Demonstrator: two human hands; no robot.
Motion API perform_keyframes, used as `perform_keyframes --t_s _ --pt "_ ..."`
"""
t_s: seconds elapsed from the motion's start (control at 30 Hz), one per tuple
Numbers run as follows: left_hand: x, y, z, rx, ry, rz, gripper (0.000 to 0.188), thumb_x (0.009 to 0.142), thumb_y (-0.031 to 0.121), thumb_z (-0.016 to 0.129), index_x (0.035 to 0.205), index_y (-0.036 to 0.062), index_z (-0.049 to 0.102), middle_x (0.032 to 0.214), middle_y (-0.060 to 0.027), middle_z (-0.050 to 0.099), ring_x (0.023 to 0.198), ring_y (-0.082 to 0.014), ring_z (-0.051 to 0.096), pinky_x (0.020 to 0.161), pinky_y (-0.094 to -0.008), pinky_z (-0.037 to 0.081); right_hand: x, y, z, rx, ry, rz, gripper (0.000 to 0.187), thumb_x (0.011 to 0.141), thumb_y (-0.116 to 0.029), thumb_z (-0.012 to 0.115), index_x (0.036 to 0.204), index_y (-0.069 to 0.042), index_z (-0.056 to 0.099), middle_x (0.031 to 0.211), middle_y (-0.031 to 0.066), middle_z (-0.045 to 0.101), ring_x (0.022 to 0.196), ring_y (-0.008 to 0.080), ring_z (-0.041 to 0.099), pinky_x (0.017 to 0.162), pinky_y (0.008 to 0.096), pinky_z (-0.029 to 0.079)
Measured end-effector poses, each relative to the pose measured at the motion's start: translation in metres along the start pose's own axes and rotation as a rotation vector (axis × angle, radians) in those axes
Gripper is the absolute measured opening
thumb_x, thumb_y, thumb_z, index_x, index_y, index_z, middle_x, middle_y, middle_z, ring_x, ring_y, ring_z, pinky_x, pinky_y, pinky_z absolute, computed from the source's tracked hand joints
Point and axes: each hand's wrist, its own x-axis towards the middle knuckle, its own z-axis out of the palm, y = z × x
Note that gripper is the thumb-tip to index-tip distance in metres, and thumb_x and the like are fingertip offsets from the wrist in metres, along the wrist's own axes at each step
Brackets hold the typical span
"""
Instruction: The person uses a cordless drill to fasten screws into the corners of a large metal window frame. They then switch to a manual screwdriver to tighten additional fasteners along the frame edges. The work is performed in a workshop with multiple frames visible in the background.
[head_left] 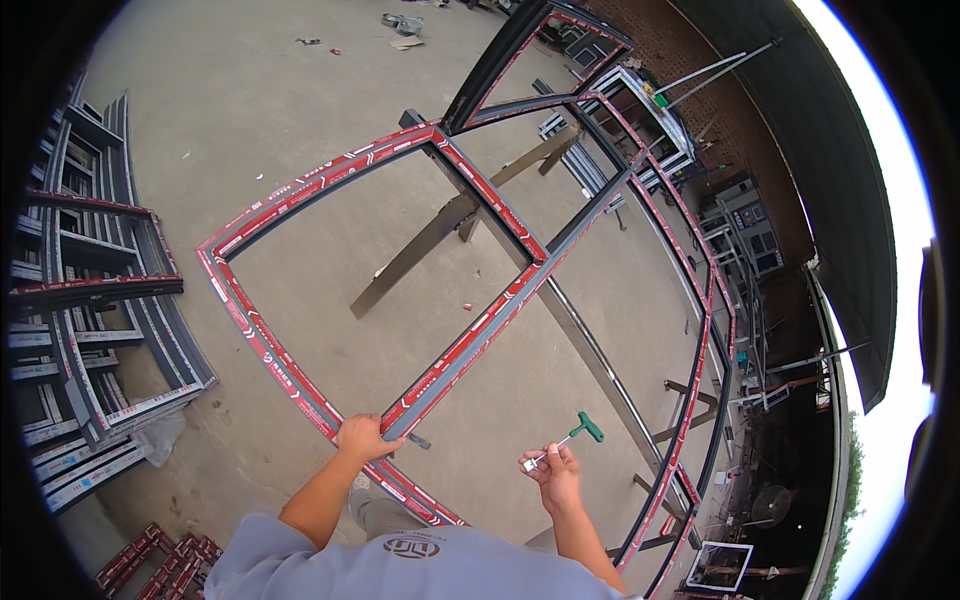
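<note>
In front of me lies a large window frame (290, 373), its grey profiles covered with red printed protective film. My left hand (362, 437) is closed on its near bar, right by the corner where a crossbar (465, 345) joins. A small dark piece (418, 441) sticks out beside that joint. To the right, over the opening between the bars, my right hand (558, 480) is closed on a T-handle hex key with a green grip (588, 428). The key points down to the left. At its lower end, by my fingertips, is a small whitish metal piece (530, 465) whose kind I cannot make out.
An opened sash (545, 60) stands up from the frame's far side. Beneath lie support beams (415, 255) and a long metal rail (600, 365). Stacked grey frames (95, 290) stand at the left, red-filmed profiles (160, 560) at the lower left. Machinery (750, 230) lines the right.
</note>
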Motion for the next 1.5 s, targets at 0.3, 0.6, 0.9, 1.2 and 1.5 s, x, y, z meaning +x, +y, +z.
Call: perform_keyframes --t_s 0.3,0.6,0.9,1.2,1.5 --pt "-0.002 -0.001 0.000 -0.027 -0.056 -0.037 0.072 0.070 0.073 0.074 0.091 0.0041 0.075 0.092 -0.0166 0.075 0.089 -0.0338 0.074 0.081 -0.0445 0.060 0.080 0.055 0.002 -0.307 -0.094 0.181 0.021 0.111 -0.023 0.048 0.110 -0.003 0.052 0.095 0.0178 0.072 0.086 0.0284 0.075 0.076 0.0423 0.066" --pt "-0.004 0.004 -0.005 0.024 -0.046 -0.072 0.076 0.069 0.078 0.071 0.093 0.0064 0.076 0.092 -0.0149 0.075 0.090 -0.0330 0.074 0.080 -0.0448 0.059 0.194 0.028 0.028 -0.453 -0.245 -0.009 0.021 0.110 -0.021 0.051 0.113 -0.003 0.060 0.083 0.0063 0.066 0.069 0.0158 0.064 0.062 0.0306 0.054" --pt "-0.004 0.010 -0.003 0.091 -0.035 -0.110 0.079 0.067 0.083 0.069 0.089 0.0077 0.075 0.090 -0.0138 0.074 0.090 -0.0320 0.073 0.079 -0.0447 0.058 0.357 0.007 0.058 -1.214 -0.252 -1.001 0.014 0.103 -0.014 0.056 0.110 -0.006 0.064 0.091 0.0187 0.069 0.081 0.0378 0.069 0.073 0.0473 0.055" --pt "0.003 0.015 0.003 0.226 -0.072 -0.145 0.075 0.066 0.083 0.069 0.082 0.0096 0.073 0.080 -0.0094 0.071 0.081 -0.0290 0.071 0.072 -0.0413 0.058 0.530 -0.004 0.074 -1.317 -0.388 -1.251 0.015 0.089 -0.006 0.061 0.104 -0.006 0.064 0.091 0.0150 0.069 0.086 0.0366 0.069 0.073 0.0477 0.056" --pt "0.007 0.014 -0.001 0.213 -0.009 -0.051 0.070 0.066 0.079 0.075 0.072 0.0095 0.071 0.068 -0.0049 0.064 0.069 -0.0254 0.069 0.060 -0.0391 0.056 0.532 0.005 0.065 -1.009 -0.293 -1.112 0.013 0.096 -0.006 0.062 0.107 -0.003 0.069 0.093 0.0171 0.071 0.084 0.0392 0.069 0.073 0.0467 0.055"
